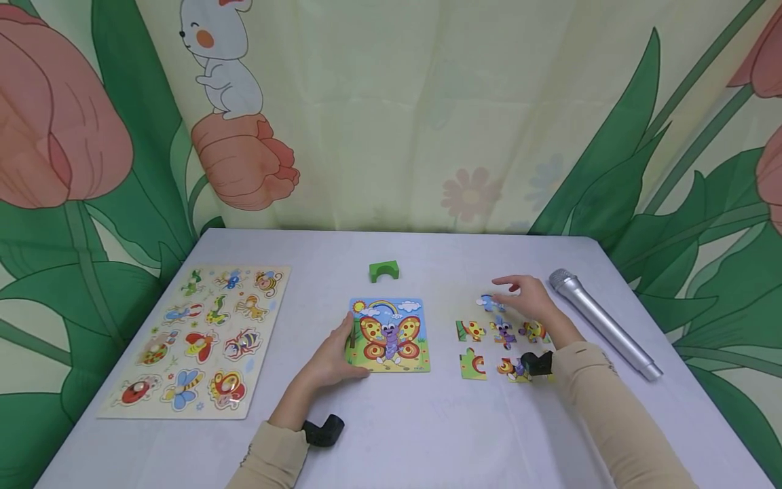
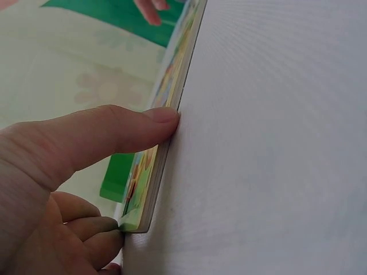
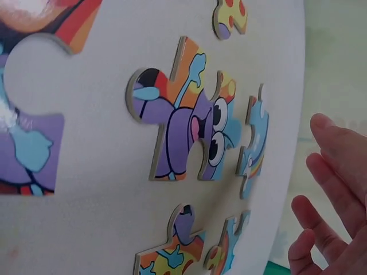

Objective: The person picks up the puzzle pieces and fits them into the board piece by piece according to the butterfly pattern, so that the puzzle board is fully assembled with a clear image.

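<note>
Butterfly pic board (image 1: 391,336) flat on white-clothed counter (image 1: 427,435), approx mid, near edge roughly parallel to counter's near side. L hand (image 1: 332,350) at its near-left corner: thumb (image 2: 137,129) on near edge, other fingers (image 2: 92,238) bent at the left side, so corner is pinched btw them. Far and R edges untouched.

Loose puzzle pcs just R of board, w/ a strip of cloth btw, set in rows w/ small gaps: sky pc (image 1: 487,302) farthest; mid row has yellow-wing pc (image 1: 469,331), purple face pc (image 1: 503,334), wing pc (image 1: 533,331); near row has green corner pc (image 1: 472,365) and purple-yellow pc (image 1: 512,369). Some pcs partly hidden by R hand or wrist cam (image 1: 537,364) in head view.

R hand (image 1: 525,299) over far row, fingers (image 3: 338,189) spread, slightly bent, tips apart; R wrist view shows them clear of the pcs.

Green arch block (image 1: 383,271) just past board's far edge, gap btw, short of counter's far edge. Insect board (image 1: 201,339) well L, cloth btw it & L hand, near-left corner close to counter's L edge. Silver mic (image 1: 605,324) slanted, R of R hand, lower end nr counter's R edge. Printed curtain (image 1: 379,136) behind.
</note>
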`<state>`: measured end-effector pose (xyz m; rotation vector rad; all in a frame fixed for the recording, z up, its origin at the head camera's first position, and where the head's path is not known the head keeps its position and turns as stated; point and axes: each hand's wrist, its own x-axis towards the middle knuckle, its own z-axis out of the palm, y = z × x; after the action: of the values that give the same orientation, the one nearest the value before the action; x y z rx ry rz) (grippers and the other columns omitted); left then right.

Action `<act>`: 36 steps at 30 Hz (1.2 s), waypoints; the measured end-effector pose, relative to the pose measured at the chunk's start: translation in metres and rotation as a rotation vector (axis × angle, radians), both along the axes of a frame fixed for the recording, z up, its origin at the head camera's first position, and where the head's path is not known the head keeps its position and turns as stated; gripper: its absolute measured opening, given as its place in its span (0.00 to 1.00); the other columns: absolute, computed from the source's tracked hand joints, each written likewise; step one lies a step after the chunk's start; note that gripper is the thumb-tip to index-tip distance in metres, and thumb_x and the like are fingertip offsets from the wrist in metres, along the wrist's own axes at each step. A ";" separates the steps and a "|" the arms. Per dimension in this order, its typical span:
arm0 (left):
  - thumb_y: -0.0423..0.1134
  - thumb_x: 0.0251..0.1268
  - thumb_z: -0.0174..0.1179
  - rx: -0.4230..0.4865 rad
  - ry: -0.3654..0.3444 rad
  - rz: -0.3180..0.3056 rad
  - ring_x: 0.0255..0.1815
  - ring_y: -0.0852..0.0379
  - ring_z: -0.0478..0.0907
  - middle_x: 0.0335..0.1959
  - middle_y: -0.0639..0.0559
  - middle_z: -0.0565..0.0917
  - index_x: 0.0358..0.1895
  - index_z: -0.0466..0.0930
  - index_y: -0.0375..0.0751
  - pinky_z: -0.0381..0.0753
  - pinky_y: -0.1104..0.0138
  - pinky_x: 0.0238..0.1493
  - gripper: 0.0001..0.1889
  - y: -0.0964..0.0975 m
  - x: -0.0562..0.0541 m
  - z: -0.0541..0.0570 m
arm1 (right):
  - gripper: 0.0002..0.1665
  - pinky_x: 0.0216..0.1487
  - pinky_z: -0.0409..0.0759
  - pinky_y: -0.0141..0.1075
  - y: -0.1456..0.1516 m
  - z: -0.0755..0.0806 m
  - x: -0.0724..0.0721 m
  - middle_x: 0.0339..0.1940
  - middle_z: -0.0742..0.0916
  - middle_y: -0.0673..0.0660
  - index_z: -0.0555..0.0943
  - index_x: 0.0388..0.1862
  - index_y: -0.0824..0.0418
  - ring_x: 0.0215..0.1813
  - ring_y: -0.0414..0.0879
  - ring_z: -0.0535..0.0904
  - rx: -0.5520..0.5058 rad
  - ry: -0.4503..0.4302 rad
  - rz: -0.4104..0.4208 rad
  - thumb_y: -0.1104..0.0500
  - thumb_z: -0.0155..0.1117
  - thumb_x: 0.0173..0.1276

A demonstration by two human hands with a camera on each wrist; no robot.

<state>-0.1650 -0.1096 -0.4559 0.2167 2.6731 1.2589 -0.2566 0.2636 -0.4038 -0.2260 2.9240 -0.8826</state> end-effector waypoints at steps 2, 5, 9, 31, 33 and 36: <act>0.37 0.37 0.75 -0.001 0.001 0.000 0.70 0.38 0.45 0.71 0.38 0.50 0.71 0.43 0.32 0.49 0.48 0.67 0.58 0.000 0.000 0.000 | 0.26 0.44 0.73 0.50 0.002 -0.001 0.000 0.55 0.75 0.70 0.74 0.57 0.66 0.52 0.62 0.70 0.004 -0.017 0.000 0.57 0.63 0.61; 0.37 0.37 0.75 -0.002 0.000 -0.002 0.70 0.37 0.45 0.71 0.38 0.50 0.71 0.43 0.32 0.49 0.48 0.67 0.58 0.000 0.000 0.000 | 0.26 0.44 0.72 0.50 0.005 -0.003 -0.001 0.54 0.75 0.71 0.74 0.57 0.67 0.51 0.63 0.69 0.017 -0.028 0.004 0.58 0.63 0.60; 0.37 0.37 0.75 -0.003 0.003 -0.004 0.70 0.37 0.45 0.71 0.38 0.49 0.71 0.43 0.31 0.49 0.48 0.67 0.58 0.000 0.000 0.000 | 0.26 0.47 0.72 0.52 0.009 -0.008 -0.004 0.55 0.74 0.71 0.75 0.57 0.66 0.52 0.63 0.69 0.050 -0.054 -0.001 0.59 0.64 0.59; 0.37 0.37 0.75 0.002 0.002 0.000 0.70 0.37 0.46 0.71 0.38 0.50 0.71 0.44 0.32 0.52 0.47 0.66 0.57 0.001 0.001 -0.001 | 0.28 0.41 0.72 0.44 0.013 -0.021 -0.011 0.48 0.78 0.66 0.77 0.55 0.64 0.42 0.54 0.71 0.116 -0.103 -0.010 0.58 0.69 0.54; 0.37 0.37 0.75 0.001 0.002 0.002 0.70 0.37 0.46 0.71 0.38 0.51 0.71 0.44 0.32 0.52 0.47 0.66 0.57 0.001 0.001 -0.001 | 0.28 0.41 0.72 0.44 0.013 -0.022 -0.012 0.48 0.78 0.66 0.77 0.55 0.64 0.42 0.54 0.71 0.113 -0.098 -0.012 0.58 0.69 0.54; 0.37 0.37 0.75 -0.001 0.007 0.002 0.70 0.37 0.46 0.71 0.38 0.51 0.71 0.44 0.32 0.52 0.47 0.66 0.57 0.000 0.001 -0.001 | 0.28 0.42 0.72 0.45 0.014 -0.022 -0.012 0.47 0.78 0.66 0.77 0.54 0.65 0.42 0.54 0.70 0.108 -0.088 -0.009 0.57 0.69 0.54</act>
<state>-0.1644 -0.1094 -0.4571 0.2190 2.6803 1.2593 -0.2686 0.2771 -0.4257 -0.1627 2.8822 -0.7139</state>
